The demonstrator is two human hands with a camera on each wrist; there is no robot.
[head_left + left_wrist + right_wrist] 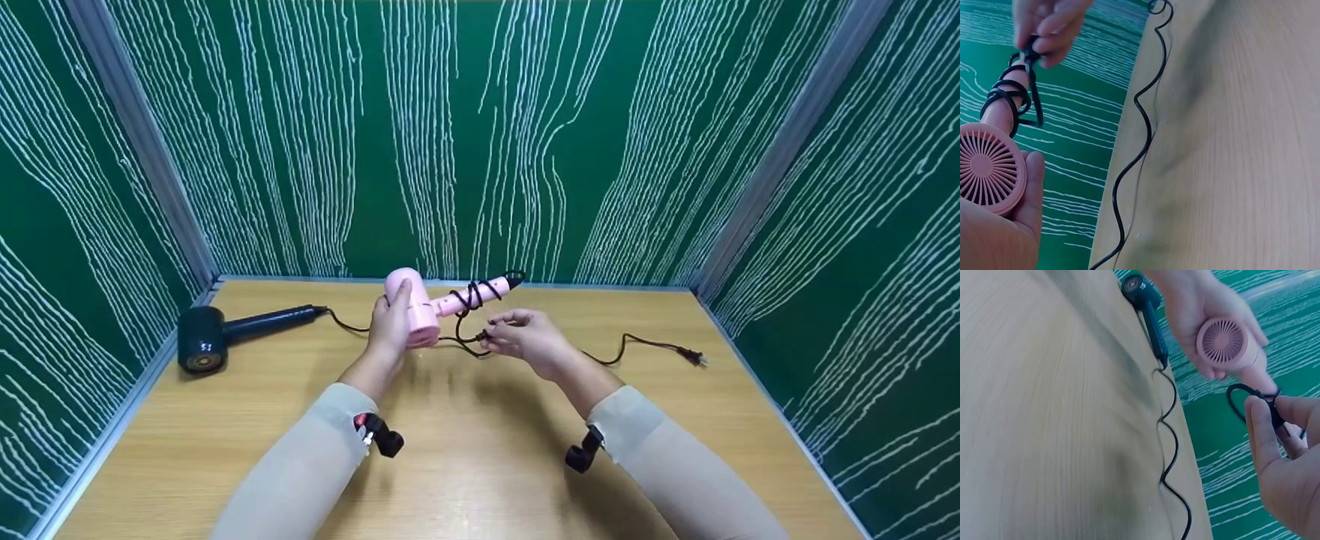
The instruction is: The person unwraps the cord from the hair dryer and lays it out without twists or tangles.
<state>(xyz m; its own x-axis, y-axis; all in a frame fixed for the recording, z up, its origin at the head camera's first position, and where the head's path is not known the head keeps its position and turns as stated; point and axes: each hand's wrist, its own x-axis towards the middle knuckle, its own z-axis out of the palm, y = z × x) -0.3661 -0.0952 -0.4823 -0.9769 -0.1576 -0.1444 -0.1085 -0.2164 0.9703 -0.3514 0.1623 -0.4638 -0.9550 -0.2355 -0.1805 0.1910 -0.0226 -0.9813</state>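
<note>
A pink hair dryer (421,324) is held up off the table, gripped round its barrel by my left hand (388,327). Its round slotted vent (981,166) shows in the left wrist view. Black cord (1000,93) loops several times round the pink handle (489,291). Between thumb and fingers, my right hand (529,342) pinches the black plug (1276,415) of that cord, just beside the handle. At the table's left lies a dark hair dryer (202,341), its handle pointing right, apart from both hands.
The dark dryer's cord (1175,450) runs in waves along the back of the wooden table (450,450) behind both hands, ending in a plug (691,356) at the right. Green walls (420,150) with white streaks stand at the back and sides.
</note>
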